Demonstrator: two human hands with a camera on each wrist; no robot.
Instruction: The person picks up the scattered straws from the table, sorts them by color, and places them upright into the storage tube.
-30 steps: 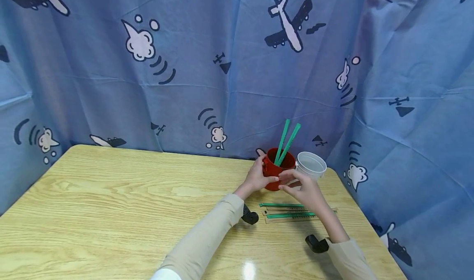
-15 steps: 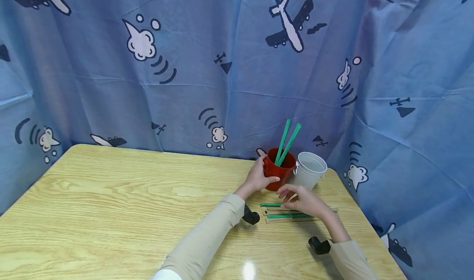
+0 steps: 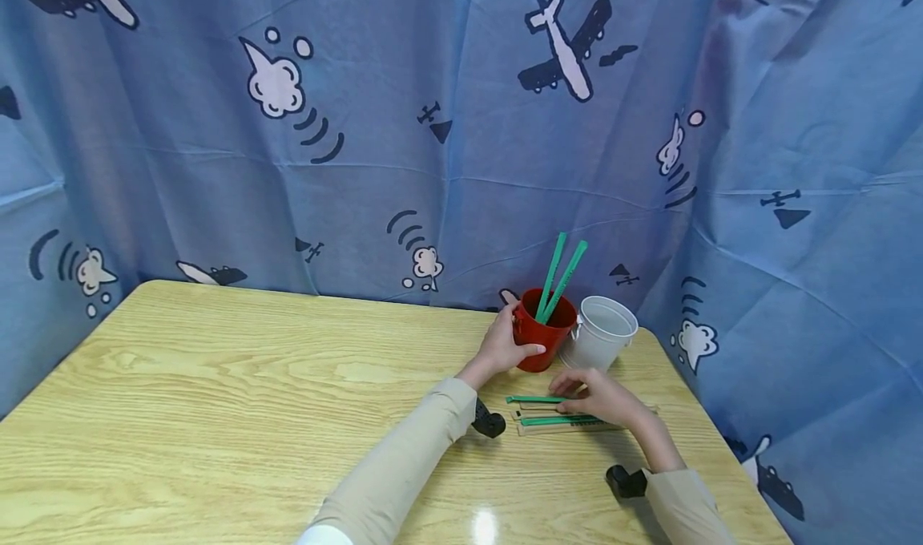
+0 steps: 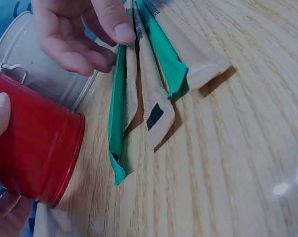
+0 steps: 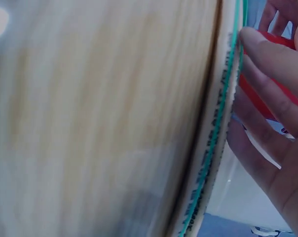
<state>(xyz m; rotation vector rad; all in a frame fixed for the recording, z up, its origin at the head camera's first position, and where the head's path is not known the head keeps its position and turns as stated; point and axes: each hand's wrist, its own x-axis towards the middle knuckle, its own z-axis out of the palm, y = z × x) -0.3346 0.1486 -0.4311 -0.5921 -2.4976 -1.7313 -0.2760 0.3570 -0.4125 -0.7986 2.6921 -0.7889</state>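
Observation:
My left hand (image 3: 499, 343) holds the small red bucket (image 3: 537, 345), thumb on its near side and fingers round its left. Two green wrapped sticks (image 3: 567, 279) lean upright inside it. On the table lie several slim wrapped sticks, green and beige with crimped ends; the outermost green stick (image 4: 117, 106) is closest to the bucket. My right hand (image 3: 604, 398) is over this row, its thumb tip at that green stick and the other fingers loosely bent beyond it. In the right wrist view those fingers (image 5: 267, 98) look spread, and a firm grip is not visible.
A white bucket (image 3: 600, 338) stands against the red one on the right. Behind the table (image 3: 252, 401) hangs a blue curtain (image 3: 360, 128) with airplane prints. Black wrist cameras (image 3: 626, 482) sit under both forearms.
My right hand has come down from beside the red bucket's front to the sticks on the table, then shifted slightly right. My left hand and both buckets have stayed put.

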